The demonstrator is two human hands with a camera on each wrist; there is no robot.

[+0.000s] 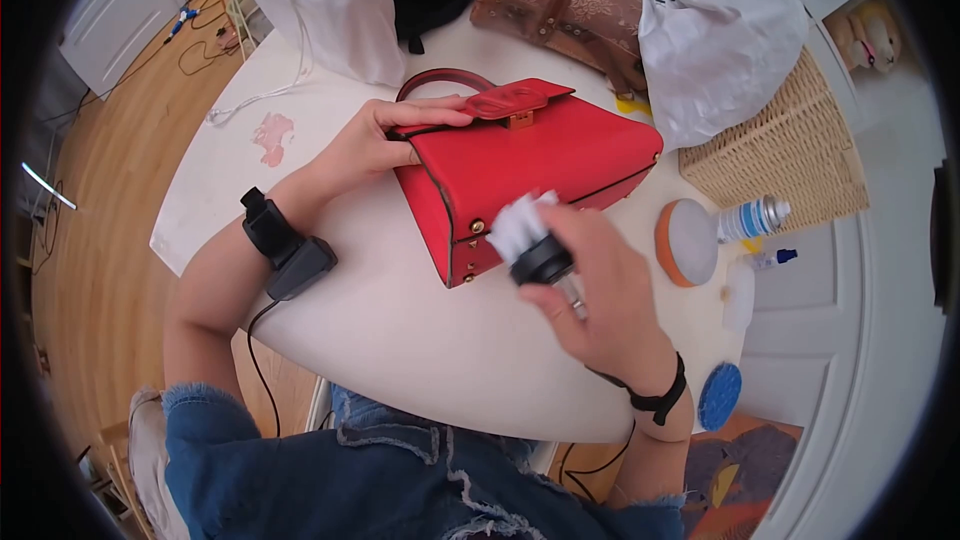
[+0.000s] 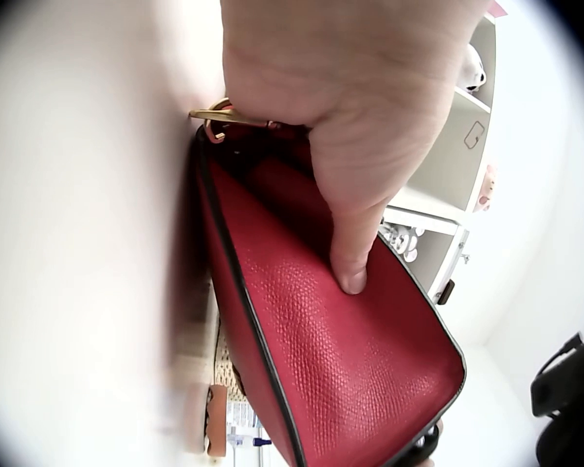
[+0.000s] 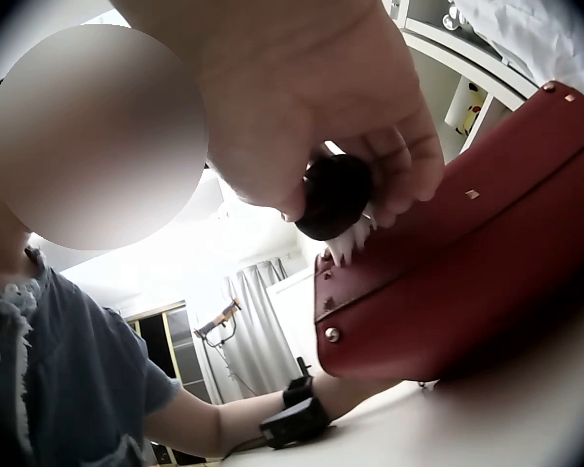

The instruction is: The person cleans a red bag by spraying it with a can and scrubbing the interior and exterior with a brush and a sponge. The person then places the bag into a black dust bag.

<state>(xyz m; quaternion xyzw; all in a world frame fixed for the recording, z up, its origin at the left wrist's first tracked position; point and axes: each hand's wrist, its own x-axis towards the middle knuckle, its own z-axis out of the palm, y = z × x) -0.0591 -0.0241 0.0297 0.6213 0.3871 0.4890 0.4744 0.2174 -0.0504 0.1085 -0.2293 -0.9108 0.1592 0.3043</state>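
Note:
A red leather handbag (image 1: 545, 165) with gold studs, a gold clasp and a top handle lies tilted on the white table (image 1: 400, 330). My left hand (image 1: 385, 140) grips its upper left end, fingers over the top beside the flap. In the left wrist view the thumb (image 2: 350, 263) presses the bag's side panel. Between thumb and fingers, my right hand (image 1: 610, 275) holds a brush (image 1: 542, 260) with a black collar and white bristles. The bristles (image 3: 348, 243) are right at the bag's studded lower edge in the right wrist view.
To the right are a white-and-orange round sponge (image 1: 688, 242), a spray can (image 1: 748, 220), a blue round pad (image 1: 718, 396) and a woven basket (image 1: 790, 165). White drawstring bags (image 1: 335, 5) and a brown patterned bag (image 1: 560, 0) lie at the back. A cable (image 1: 262, 370) hangs from the left wrist.

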